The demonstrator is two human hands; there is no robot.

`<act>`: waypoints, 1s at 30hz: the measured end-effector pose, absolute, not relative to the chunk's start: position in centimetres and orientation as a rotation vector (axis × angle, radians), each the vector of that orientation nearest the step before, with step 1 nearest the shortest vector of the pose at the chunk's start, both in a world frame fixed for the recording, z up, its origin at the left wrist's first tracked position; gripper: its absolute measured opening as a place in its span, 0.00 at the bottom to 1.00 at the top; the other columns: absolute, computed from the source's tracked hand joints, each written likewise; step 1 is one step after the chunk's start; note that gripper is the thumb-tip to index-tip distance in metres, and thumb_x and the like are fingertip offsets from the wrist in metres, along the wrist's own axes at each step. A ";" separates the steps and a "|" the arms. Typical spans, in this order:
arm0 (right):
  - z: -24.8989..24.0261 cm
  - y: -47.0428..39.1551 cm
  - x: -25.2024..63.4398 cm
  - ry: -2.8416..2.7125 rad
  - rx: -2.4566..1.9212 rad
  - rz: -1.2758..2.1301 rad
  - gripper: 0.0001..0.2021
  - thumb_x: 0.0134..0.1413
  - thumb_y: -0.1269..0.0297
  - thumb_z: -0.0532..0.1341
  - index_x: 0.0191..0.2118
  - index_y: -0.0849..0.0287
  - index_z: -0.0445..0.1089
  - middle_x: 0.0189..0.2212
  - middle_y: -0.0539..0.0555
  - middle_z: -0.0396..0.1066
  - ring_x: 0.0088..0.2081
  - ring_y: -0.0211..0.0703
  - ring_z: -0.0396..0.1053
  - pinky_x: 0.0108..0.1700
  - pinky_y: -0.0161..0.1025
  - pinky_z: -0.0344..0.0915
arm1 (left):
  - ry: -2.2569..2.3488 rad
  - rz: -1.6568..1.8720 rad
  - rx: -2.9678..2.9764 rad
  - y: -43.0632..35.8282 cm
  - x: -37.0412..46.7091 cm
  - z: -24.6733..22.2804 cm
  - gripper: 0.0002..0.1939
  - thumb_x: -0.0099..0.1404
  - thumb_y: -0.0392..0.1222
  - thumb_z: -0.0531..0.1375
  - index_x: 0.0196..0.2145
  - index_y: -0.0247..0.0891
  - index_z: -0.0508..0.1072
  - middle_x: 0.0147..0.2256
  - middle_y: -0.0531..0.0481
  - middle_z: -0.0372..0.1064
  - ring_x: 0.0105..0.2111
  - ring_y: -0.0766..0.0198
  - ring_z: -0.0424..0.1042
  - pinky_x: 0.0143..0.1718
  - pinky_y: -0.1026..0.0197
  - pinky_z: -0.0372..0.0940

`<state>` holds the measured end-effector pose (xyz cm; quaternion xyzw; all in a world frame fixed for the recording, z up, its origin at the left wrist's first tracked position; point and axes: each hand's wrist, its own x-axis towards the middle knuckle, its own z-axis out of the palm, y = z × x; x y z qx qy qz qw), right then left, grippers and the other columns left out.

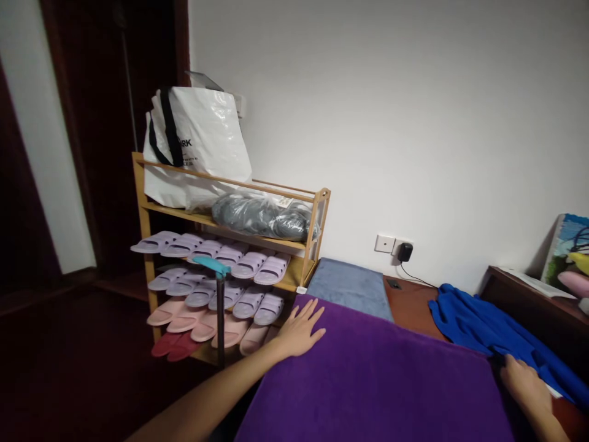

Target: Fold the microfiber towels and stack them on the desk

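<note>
In the head view, the purple cloth (391, 380) lies spread across the near part of the surface, its far edge overlapping or meeting the blue-grey cloth (350, 285) that rests on the reddish-brown tabletop (411, 316). The left hand (299, 331) lies palm down near the far left corner, fingers open and fanned, gripping nothing; such a broad touch would suit keeping the cloth flat and stopping it from sliding. The right hand (524, 383) is at the far right corner, beside the crumpled blue cloth (488, 331), its fingers curled inward; that spot is dark and blurred, so I cannot tell whether they pinch the cloth's edge or something else. Set apart like this, the hands seem placed to control both far corners. That edge runs from beside the slipper rack (197, 217) toward the blue cloth, slanting down rightward, while the sides come back toward the wearer (the near end is cropped, so the long axis cannot be judged).
</note>
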<state>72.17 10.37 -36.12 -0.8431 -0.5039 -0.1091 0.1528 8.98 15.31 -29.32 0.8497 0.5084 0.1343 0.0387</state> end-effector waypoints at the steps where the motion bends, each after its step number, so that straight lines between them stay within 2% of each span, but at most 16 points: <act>1: -36.4 10.5 72.0 -1.443 -2.432 -0.312 0.18 0.46 0.52 0.46 0.31 0.57 0.68 0.35 0.68 0.69 0.41 0.65 0.70 0.42 0.59 0.64 | 1.568 0.423 2.604 15.3 9.0 -29.3 0.31 0.68 0.55 0.47 0.64 0.41 0.53 0.66 0.41 0.38 0.65 0.52 0.39 0.61 0.41 0.39; 4: -37.2 10.8 71.8 -1.400 -2.465 -0.291 0.26 0.48 0.45 0.42 0.39 0.57 0.68 0.44 0.68 0.69 0.48 0.67 0.67 0.48 0.64 0.60 | 1.566 0.459 2.600 15.2 9.0 -29.4 0.31 0.68 0.56 0.48 0.64 0.43 0.54 0.66 0.41 0.38 0.65 0.51 0.39 0.60 0.39 0.39; 6: -37.6 11.0 71.9 -1.394 -2.460 -0.255 0.29 0.49 0.43 0.40 0.43 0.54 0.68 0.49 0.66 0.67 0.52 0.66 0.64 0.52 0.66 0.56 | 1.558 0.453 2.589 15.2 8.9 -29.5 0.31 0.68 0.56 0.48 0.64 0.43 0.54 0.66 0.41 0.38 0.65 0.50 0.39 0.60 0.38 0.39; 11: -38.1 12.1 72.9 -1.444 -2.423 -0.156 0.33 0.47 0.40 0.38 0.48 0.52 0.67 0.54 0.61 0.65 0.58 0.58 0.59 0.58 0.64 0.51 | 1.564 0.424 2.576 15.1 8.9 -29.2 0.31 0.68 0.55 0.49 0.64 0.42 0.53 0.66 0.41 0.37 0.65 0.51 0.39 0.60 0.39 0.39; 14: -38.3 12.9 73.6 -1.372 -2.451 -0.157 0.37 0.43 0.37 0.40 0.52 0.52 0.66 0.56 0.64 0.62 0.59 0.62 0.56 0.59 0.66 0.49 | 1.567 0.426 2.571 15.2 8.8 -29.1 0.31 0.67 0.56 0.49 0.64 0.44 0.53 0.66 0.43 0.38 0.65 0.52 0.39 0.60 0.39 0.40; 18: -38.6 13.8 74.5 -1.325 -2.486 -0.114 0.37 0.38 0.34 0.45 0.52 0.43 0.67 0.57 0.60 0.61 0.58 0.65 0.57 0.56 0.67 0.51 | 1.578 0.411 2.560 15.4 8.8 -29.3 0.31 0.67 0.56 0.49 0.64 0.46 0.53 0.66 0.44 0.38 0.65 0.52 0.40 0.61 0.40 0.40; 21: -38.1 14.4 74.5 -1.387 -2.516 -0.087 0.42 0.40 0.33 0.40 0.57 0.51 0.63 0.61 0.59 0.56 0.60 0.62 0.55 0.60 0.65 0.48 | 1.566 0.435 2.564 15.6 8.7 -29.4 0.30 0.68 0.57 0.48 0.64 0.46 0.53 0.66 0.44 0.39 0.65 0.52 0.40 0.61 0.40 0.40; 24: -37.1 14.6 73.7 -1.404 -2.569 -0.139 0.43 0.43 0.34 0.38 0.57 0.54 0.64 0.59 0.60 0.58 0.58 0.61 0.58 0.57 0.64 0.52 | 1.551 0.475 2.570 15.7 8.7 -29.7 0.30 0.68 0.57 0.48 0.64 0.48 0.54 0.66 0.45 0.41 0.65 0.53 0.40 0.61 0.41 0.40; 30: -35.4 12.4 70.9 -1.438 -2.538 -0.348 0.31 0.52 0.44 0.39 0.46 0.52 0.71 0.49 0.60 0.69 0.53 0.60 0.64 0.53 0.63 0.54 | 1.562 0.472 2.570 15.9 8.8 -30.0 0.30 0.67 0.57 0.49 0.64 0.47 0.54 0.66 0.45 0.41 0.65 0.52 0.41 0.60 0.40 0.40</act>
